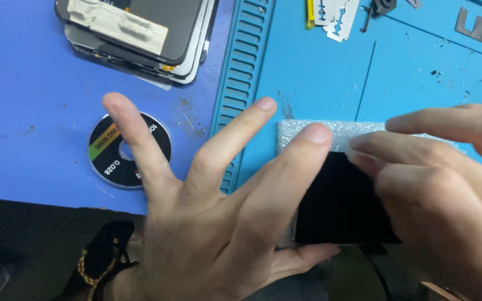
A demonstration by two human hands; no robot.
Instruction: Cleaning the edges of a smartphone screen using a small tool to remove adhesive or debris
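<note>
A: Black panel point(344, 200), one item, flat, lay at the near edge of the blue mat point(419, 72), partly over a piece of bubble wrap point(336, 129). We logged our left hand point(218, 223) spread, fingers apart, the thumb under the panel's near edge and the forefinger resting on its left side.

B: Our right hand point(442, 178) had fingertips pinched together at the panel's top edge, on wrap or film; we could not tell which. We judged the unwrapping barely begun, most of it left.

A: Also listed, left to right: wire spool point(129, 150), stacked screens point(140, 33), razor blades point(336, 14).
</note>
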